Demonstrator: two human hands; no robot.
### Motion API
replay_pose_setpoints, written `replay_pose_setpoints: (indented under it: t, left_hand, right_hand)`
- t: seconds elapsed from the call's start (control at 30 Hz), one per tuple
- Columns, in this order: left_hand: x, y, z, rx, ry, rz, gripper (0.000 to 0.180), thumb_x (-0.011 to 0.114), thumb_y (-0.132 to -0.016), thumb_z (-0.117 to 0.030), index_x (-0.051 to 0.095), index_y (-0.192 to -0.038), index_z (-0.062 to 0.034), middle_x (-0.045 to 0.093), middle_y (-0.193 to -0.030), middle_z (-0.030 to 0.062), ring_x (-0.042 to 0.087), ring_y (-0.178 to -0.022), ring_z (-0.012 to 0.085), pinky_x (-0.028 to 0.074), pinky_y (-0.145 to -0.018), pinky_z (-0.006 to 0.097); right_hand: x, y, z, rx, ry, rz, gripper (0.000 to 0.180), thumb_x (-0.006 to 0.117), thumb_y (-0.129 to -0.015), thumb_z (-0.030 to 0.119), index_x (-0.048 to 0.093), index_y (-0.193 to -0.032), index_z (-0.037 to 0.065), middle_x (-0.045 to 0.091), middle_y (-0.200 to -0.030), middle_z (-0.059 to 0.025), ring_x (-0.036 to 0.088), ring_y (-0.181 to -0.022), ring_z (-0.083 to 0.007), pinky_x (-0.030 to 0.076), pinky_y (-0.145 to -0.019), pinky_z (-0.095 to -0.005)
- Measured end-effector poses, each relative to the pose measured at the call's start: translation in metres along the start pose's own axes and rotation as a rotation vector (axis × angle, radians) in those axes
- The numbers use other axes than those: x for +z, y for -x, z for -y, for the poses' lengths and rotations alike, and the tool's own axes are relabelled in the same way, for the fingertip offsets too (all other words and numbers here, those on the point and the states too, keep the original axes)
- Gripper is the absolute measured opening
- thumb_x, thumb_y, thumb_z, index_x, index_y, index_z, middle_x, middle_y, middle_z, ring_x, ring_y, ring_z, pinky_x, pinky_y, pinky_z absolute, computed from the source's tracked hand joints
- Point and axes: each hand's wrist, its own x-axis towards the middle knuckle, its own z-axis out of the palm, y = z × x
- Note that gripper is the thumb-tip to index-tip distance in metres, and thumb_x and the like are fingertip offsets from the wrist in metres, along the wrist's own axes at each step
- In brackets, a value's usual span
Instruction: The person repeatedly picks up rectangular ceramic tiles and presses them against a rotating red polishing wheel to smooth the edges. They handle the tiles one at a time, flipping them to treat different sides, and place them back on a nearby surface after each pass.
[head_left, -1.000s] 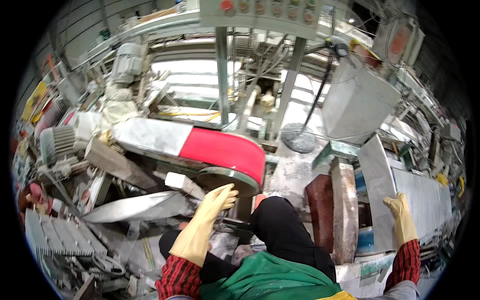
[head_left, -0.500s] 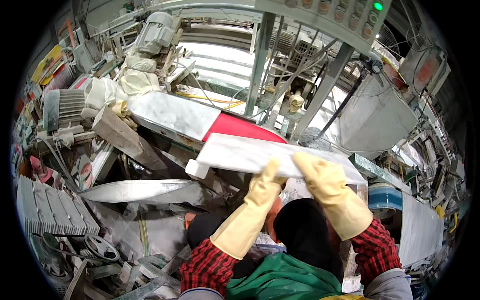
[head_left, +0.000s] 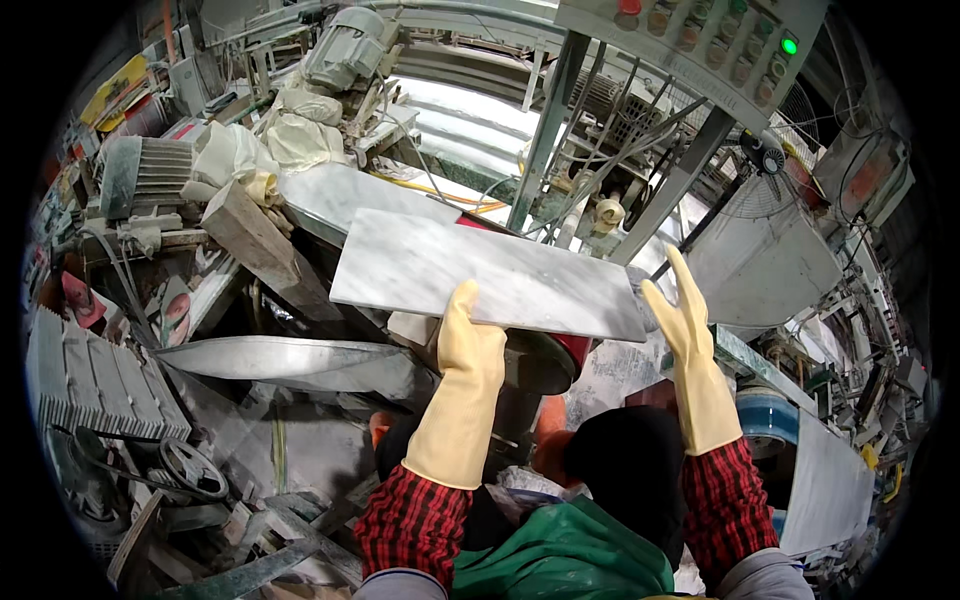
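Observation:
I hold a flat, long white-grey marble slab (head_left: 480, 272) level in front of me, above a belt sanding machine with a red belt (head_left: 572, 346). My left hand (head_left: 468, 345), in a yellow rubber glove, grips the slab's near long edge from below. At the slab's right end my right hand (head_left: 682, 315), also gloved, presses flat with fingers pointing up. Both sleeves are red-and-black plaid. The slab hides most of the red belt.
A control panel (head_left: 720, 40) with coloured buttons hangs overhead on metal posts (head_left: 545, 130). Electric motors (head_left: 145, 175) and rags (head_left: 290, 135) crowd the left. A wooden block (head_left: 262, 250) and a metal guard (head_left: 270, 357) lie lower left. More stone slabs (head_left: 825, 490) lean at the right.
A second ago my hands were apart and empty. They then took hold of the marble slab and have lifted it up and leftward over the red belt.

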Motion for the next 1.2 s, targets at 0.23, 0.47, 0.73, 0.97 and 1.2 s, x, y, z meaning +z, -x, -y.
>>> replay_pose_setpoints:
  t: [0.23,0.47,0.73,0.97,1.2]
  left_hand:
    - [0.008,0.009,0.005,0.04,0.047,0.165,0.041,0.046,-0.1,-0.026,0.052,-0.131,-0.0004,0.058,-0.131,0.0147,0.055,-0.12,0.0318,0.041,-0.107,0.046]
    - [0.009,0.004,0.033,-0.19,0.129,0.159,0.042,0.047,-0.102,-0.034,0.054,-0.13,-0.0035,0.059,-0.132,0.0104,0.054,-0.121,0.0288,0.038,-0.11,0.044]
    - [0.006,-0.01,0.06,-0.251,0.181,0.096,0.051,0.045,-0.102,-0.041,0.049,-0.138,-0.0057,0.052,-0.141,0.0093,0.048,-0.129,0.0257,0.033,-0.114,0.04]
    - [0.004,-0.017,0.063,-0.212,0.351,0.166,0.05,0.044,-0.104,-0.034,0.043,-0.142,-0.0024,0.048,-0.145,0.0097,0.045,-0.133,0.0257,0.032,-0.116,0.039]
    - [-0.012,0.006,0.049,-0.221,-0.048,0.402,0.029,0.037,-0.105,-0.025,0.053,-0.116,-0.0024,0.056,-0.126,0.007,0.049,-0.123,0.0236,0.035,-0.111,0.035]
  right_hand:
    - [0.021,0.038,-0.022,0.8,-1.139,0.213,0.046,0.048,-0.102,0.033,0.053,-0.136,0.001,0.066,-0.12,-0.0094,0.064,-0.107,-0.0183,0.052,-0.087,-0.036]
    - [0.032,0.074,-0.068,0.953,-1.129,-0.037,0.042,0.07,-0.088,0.032,0.063,-0.122,0.009,0.068,-0.113,-0.0043,0.065,-0.099,-0.0166,0.051,-0.085,-0.0318]
    - [0.027,0.069,-0.096,1.016,-1.07,-0.135,0.042,0.074,-0.086,0.028,0.065,-0.119,0.003,0.07,-0.11,-0.0074,0.068,-0.095,-0.0193,0.052,-0.085,-0.0303]
    - [0.027,0.064,-0.078,1.061,-0.952,-0.146,0.048,0.075,-0.084,0.033,0.064,-0.124,0.008,0.066,-0.113,-0.0052,0.063,-0.098,-0.0183,0.05,-0.086,-0.0343]
    - [0.032,0.064,-0.064,1.064,-1.068,-0.199,0.039,0.072,-0.089,0.028,0.062,-0.12,0.007,0.066,-0.111,-0.0073,0.066,-0.095,-0.02,0.056,-0.081,-0.0333]
